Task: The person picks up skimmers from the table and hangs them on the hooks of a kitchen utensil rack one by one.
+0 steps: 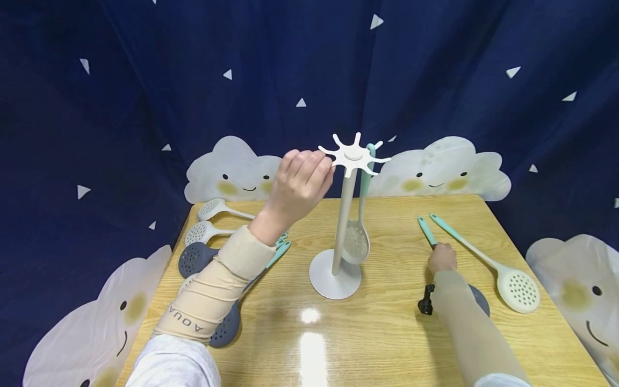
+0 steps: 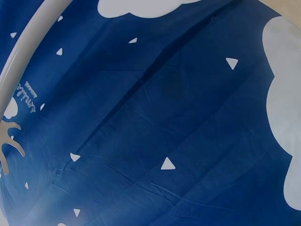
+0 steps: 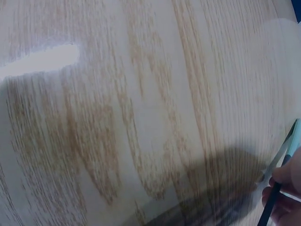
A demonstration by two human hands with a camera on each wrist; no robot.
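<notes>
A white utensil rack [image 1: 346, 215] with a round base and a star of hooks stands mid-table. My left hand [image 1: 302, 180] has curled fingers at the hooks on its left side and grips the rack there; the hook tips under the fingers are hidden. On the rack's right side hangs a cream skimmer [image 1: 355, 242] with a mint handle. My right hand [image 1: 442, 258] pinches the handle of a dark grey utensil [image 1: 426, 231] with a mint end, low over the table. The forearm hides most of its round head. Fingers [image 3: 284, 176] hold that handle in the right wrist view.
Right of my right hand lies a cream skimmer [image 1: 517, 289] with a mint handle. At the left, partly under my left forearm, lie several cream and dark grey skimmers [image 1: 194, 259]. A dark blue curtain [image 1: 309, 70] hangs behind the wooden table [image 1: 387, 333].
</notes>
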